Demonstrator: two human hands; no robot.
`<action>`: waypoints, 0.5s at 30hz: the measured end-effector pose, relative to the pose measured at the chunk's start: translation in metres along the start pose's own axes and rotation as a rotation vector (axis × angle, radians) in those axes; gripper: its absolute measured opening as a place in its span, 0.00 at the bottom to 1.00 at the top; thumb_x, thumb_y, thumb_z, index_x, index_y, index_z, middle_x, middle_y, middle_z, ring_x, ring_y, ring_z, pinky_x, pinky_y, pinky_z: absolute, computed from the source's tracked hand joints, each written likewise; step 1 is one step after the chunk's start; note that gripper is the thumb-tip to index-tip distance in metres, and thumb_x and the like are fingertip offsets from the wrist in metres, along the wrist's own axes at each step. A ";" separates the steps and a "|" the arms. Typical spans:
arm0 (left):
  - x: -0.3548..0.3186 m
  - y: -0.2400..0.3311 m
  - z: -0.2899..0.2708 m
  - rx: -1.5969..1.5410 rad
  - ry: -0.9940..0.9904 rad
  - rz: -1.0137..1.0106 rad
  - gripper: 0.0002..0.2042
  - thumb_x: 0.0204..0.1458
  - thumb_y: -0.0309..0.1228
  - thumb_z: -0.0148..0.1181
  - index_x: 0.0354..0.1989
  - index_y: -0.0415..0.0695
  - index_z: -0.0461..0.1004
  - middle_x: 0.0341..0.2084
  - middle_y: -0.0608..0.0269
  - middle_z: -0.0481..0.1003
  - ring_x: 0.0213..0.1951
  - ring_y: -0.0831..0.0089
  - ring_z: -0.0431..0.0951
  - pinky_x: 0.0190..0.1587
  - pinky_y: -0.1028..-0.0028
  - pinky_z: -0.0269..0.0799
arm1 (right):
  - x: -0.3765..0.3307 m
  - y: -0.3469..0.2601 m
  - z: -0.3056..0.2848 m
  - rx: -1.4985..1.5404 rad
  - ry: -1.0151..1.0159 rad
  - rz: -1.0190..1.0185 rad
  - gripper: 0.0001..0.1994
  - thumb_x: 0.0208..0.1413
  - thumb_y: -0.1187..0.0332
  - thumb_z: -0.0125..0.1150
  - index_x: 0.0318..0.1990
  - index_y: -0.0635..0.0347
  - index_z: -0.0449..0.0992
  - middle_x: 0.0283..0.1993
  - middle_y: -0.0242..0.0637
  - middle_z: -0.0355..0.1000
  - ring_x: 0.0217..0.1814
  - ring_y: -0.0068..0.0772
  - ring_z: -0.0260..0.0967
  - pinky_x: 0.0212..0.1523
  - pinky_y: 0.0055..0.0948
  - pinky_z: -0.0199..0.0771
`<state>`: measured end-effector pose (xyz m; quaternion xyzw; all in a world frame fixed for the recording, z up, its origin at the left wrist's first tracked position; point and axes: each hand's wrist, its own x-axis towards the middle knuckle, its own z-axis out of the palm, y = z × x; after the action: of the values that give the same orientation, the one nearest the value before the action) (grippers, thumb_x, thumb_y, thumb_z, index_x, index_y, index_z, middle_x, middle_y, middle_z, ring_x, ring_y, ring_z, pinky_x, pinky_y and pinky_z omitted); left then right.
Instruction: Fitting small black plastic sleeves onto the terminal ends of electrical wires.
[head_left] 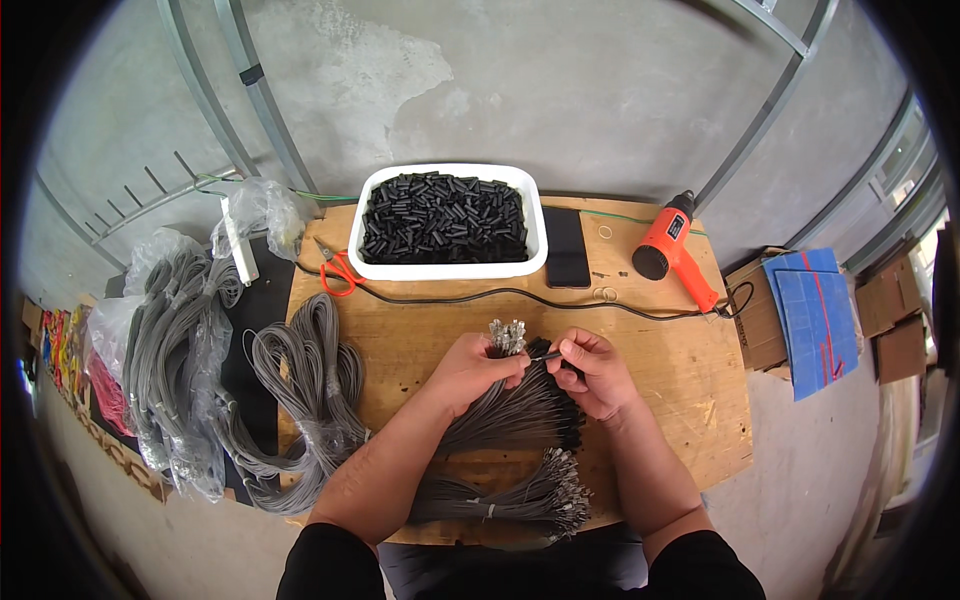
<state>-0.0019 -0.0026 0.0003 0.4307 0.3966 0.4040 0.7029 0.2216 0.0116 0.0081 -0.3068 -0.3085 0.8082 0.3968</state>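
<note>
My left hand [470,370] grips a bundle of grey wires [500,410] over the wooden table [690,400], their metal terminal ends [508,335] sticking up above my fingers. My right hand [592,372] pinches a short black tube piece [547,356] at one wire end beside that bundle. Wires with black sleeves fan out below my hands. A second tied bundle of grey wires [500,497] with metal ends lies at the table's near edge. A white tub [450,268] full of short black tubes stands at the back.
An orange heat gun [672,248] lies at the back right, its black cord crossing the table. A dark phone [566,247] and red-handled scissors [338,268] flank the tub. Coiled grey wire bundles [300,390] and plastic bags lie left. Cardboard and blue sheets [810,320] are on the right.
</note>
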 end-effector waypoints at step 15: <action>-0.002 0.002 0.003 0.006 -0.034 -0.003 0.05 0.55 0.25 0.64 0.37 0.36 0.77 0.26 0.65 0.77 0.29 0.78 0.74 0.35 0.77 0.70 | 0.000 -0.001 0.003 -0.149 0.048 -0.020 0.06 0.62 0.68 0.63 0.39 0.61 0.75 0.29 0.35 0.75 0.22 0.16 0.59 0.20 0.13 0.53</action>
<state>0.0000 -0.0047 0.0038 0.4391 0.3864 0.3943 0.7088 0.2197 0.0118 0.0105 -0.3513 -0.3612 0.7715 0.3883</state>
